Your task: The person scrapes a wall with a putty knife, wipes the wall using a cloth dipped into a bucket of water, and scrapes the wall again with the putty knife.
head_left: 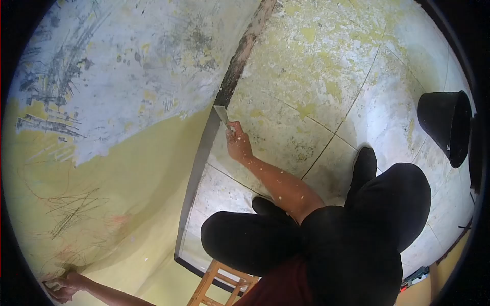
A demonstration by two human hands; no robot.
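Observation:
My right hand (239,143) is closed round a putty knife (222,114), partly hidden by the fingers. The blade points up at the foot of the wall, where the grey skirting strip (200,153) meets a rough, bare brown strip (236,66). Pale specks dot the right forearm. At the bottom left edge, my left hand (61,287) is beside the yellow wall (138,178), its fingers bent round something small and unclear. Above the yellow paint the wall is scraped to a patchy whitish surface (138,66). Pencil-like scribbles mark the yellow part.
Yellow and white flakes cover much of the tiled floor (326,168). A black bucket (444,122) lies at the right. A wooden stool (217,285) is at the bottom, beside my dark-clothed knees. Small coloured items (416,275) sit at the lower right.

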